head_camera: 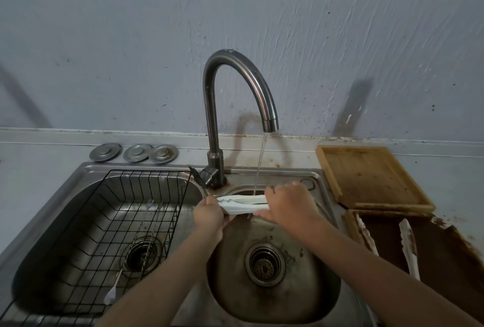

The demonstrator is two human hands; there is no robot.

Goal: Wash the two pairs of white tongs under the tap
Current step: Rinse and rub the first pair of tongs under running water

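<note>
Both hands [209, 215] [288, 205] gripping white tongs [242, 202] under tap [235, 96] stream, second tongs [408, 248] on tray [445, 256]

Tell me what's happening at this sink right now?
A person is holding a pair of white tongs across the right basin, left hand at one end and right hand at the other, under the running water from the tap. What looks like the second pair, still soiled, lies in a dark wooden tray on the right. A wire rack with a few utensils sits in the left basin.
</note>
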